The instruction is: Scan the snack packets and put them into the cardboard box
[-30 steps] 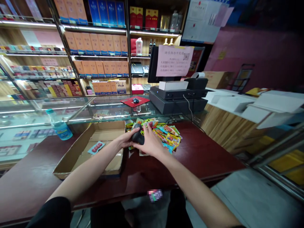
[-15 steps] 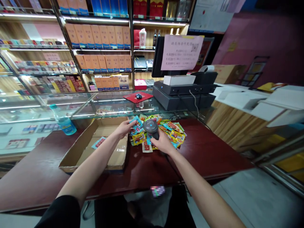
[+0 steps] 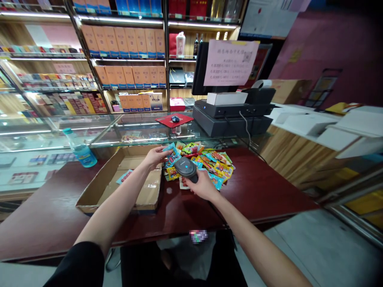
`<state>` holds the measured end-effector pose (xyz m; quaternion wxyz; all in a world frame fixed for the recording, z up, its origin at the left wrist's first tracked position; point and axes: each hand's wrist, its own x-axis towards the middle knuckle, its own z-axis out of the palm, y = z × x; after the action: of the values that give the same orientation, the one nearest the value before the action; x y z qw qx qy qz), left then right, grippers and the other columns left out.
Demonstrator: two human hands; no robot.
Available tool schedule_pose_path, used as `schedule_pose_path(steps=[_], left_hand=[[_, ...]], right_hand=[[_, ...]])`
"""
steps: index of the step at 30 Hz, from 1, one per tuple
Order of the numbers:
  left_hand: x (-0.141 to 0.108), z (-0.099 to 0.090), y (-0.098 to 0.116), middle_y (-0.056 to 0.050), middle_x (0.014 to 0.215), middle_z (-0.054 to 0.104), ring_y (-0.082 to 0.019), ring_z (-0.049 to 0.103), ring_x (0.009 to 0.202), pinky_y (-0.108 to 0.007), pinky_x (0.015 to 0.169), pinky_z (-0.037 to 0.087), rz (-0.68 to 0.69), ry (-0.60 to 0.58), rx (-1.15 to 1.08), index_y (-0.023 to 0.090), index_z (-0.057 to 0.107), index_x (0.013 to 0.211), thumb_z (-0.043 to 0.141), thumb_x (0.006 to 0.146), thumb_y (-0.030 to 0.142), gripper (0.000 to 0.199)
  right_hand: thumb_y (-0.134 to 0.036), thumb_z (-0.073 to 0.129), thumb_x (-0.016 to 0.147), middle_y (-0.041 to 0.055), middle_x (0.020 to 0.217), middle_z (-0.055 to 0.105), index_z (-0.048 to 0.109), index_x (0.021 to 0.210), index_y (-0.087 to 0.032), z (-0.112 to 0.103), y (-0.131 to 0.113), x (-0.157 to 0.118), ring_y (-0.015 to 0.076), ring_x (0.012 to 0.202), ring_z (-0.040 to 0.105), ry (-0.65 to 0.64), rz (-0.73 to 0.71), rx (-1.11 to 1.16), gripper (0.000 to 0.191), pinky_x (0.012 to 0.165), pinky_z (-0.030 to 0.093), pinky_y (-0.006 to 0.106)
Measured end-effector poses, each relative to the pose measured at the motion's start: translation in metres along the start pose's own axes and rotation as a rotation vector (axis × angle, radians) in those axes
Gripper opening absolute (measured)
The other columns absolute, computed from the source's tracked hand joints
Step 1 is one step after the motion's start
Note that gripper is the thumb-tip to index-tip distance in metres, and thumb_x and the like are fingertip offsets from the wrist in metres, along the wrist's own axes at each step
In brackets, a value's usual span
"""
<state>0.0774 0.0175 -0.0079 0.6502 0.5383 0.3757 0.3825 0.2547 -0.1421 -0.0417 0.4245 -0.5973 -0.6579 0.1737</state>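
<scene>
My left hand (image 3: 155,156) grips a blue snack packet (image 3: 172,154) by its left edge, over the right rim of the cardboard tray (image 3: 92,191). In my right hand (image 3: 204,184) is a black handheld scanner (image 3: 186,167), its head tilted left toward that packet. Beneath and behind the scanner lies a pile of colourful snack packets (image 3: 223,169) on the dark red table (image 3: 254,191). One light blue packet with red contents (image 3: 124,177) lies inside the tray, partly behind my left forearm.
A blue-labelled bottle (image 3: 82,151) stands left of the tray. Behind the table are a glass counter (image 3: 134,121), a mouse (image 3: 175,118) on a red mat, and a monitor (image 3: 200,69) over a cash drawer (image 3: 233,125). Stocked shelves line the back.
The scanner has turned, its head swinging left and down toward the blue packet. My right hand has shifted slightly down; my left hand has moved a little left and up.
</scene>
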Motion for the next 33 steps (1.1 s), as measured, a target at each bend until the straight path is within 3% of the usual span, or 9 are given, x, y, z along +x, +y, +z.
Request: schedule_pose_path(steps=[8, 15, 18, 23, 26, 29, 33], left_hand=[[0.007, -0.004, -0.004, -0.004, 0.080, 0.070, -0.008, 0.059, 0.061, -0.020, 0.057, 0.048, -0.023, 0.031, -0.050, 0.015, 0.074, 0.085, 0.092, 0.042, 0.033, 0.051], [0.000, -0.006, 0.004, -0.006, 0.087, 0.072, -0.012, 0.064, 0.070, -0.024, 0.064, 0.050, 0.014, -0.033, -0.001, 0.015, 0.073, 0.089, 0.090, 0.048, 0.038, 0.050], [-0.009, -0.026, 0.018, -0.006, 0.084, 0.072, -0.012, 0.063, 0.067, -0.024, 0.064, 0.048, 0.041, 0.035, 0.069, 0.015, 0.073, 0.089, 0.090, 0.046, 0.040, 0.052], [-0.040, -0.089, 0.040, -0.007, 0.082, 0.072, -0.012, 0.060, 0.065, -0.022, 0.057, 0.041, 0.090, 0.232, 0.273, 0.015, 0.075, 0.090, 0.089, 0.046, 0.043, 0.054], [-0.059, -0.113, 0.043, -0.009, 0.084, 0.073, -0.014, 0.060, 0.069, -0.021, 0.054, 0.039, 0.112, 0.332, 0.375, 0.017, 0.075, 0.097, 0.086, 0.051, 0.047, 0.056], [-0.062, -0.109, 0.037, -0.010, 0.088, 0.073, -0.016, 0.061, 0.074, -0.022, 0.054, 0.039, 0.152, 0.319, 0.446, 0.018, 0.075, 0.100, 0.082, 0.056, 0.049, 0.054], [-0.041, -0.064, 0.018, -0.007, 0.080, 0.072, -0.020, 0.063, 0.074, -0.027, 0.063, 0.045, 0.248, 0.142, 0.665, 0.019, 0.076, 0.089, 0.079, 0.060, 0.043, 0.038]], right_hand=[[-0.034, 0.061, 0.079, 0.0057, 0.068, 0.071, 0.067, 0.093, -0.018, 0.002, 0.002, 0.000, 0.0233, 0.069, 0.069, 0.002, 0.020, -0.010, 0.022, 0.058, 0.050, 0.028], [-0.036, 0.060, 0.080, 0.0043, 0.067, 0.070, 0.066, 0.093, -0.020, 0.003, 0.000, 0.003, 0.0237, 0.067, 0.068, -0.003, 0.016, -0.021, 0.022, 0.059, 0.051, 0.031], [-0.036, 0.061, 0.079, 0.0030, 0.062, 0.068, 0.065, 0.092, -0.020, 0.009, -0.005, 0.010, 0.0235, 0.063, 0.068, -0.010, 0.000, -0.012, 0.021, 0.059, 0.052, 0.032], [-0.037, 0.059, 0.081, 0.0003, 0.054, 0.064, 0.062, 0.086, -0.021, 0.022, -0.017, 0.021, 0.0198, 0.050, 0.063, -0.103, -0.036, 0.061, 0.018, 0.057, 0.050, 0.032], [-0.040, 0.059, 0.082, -0.0002, 0.052, 0.063, 0.060, 0.085, -0.021, 0.027, -0.020, 0.024, 0.0186, 0.046, 0.061, -0.118, -0.031, 0.100, 0.019, 0.055, 0.050, 0.031], [-0.041, 0.059, 0.082, 0.0008, 0.054, 0.064, 0.061, 0.085, -0.020, 0.025, -0.017, 0.026, 0.0186, 0.046, 0.060, -0.108, -0.025, 0.101, 0.022, 0.055, 0.049, 0.031], [-0.041, 0.060, 0.080, 0.0054, 0.068, 0.069, 0.064, 0.088, -0.018, 0.010, -0.008, 0.025, 0.0224, 0.063, 0.065, 0.008, -0.032, 0.003, 0.024, 0.062, 0.050, 0.033]])
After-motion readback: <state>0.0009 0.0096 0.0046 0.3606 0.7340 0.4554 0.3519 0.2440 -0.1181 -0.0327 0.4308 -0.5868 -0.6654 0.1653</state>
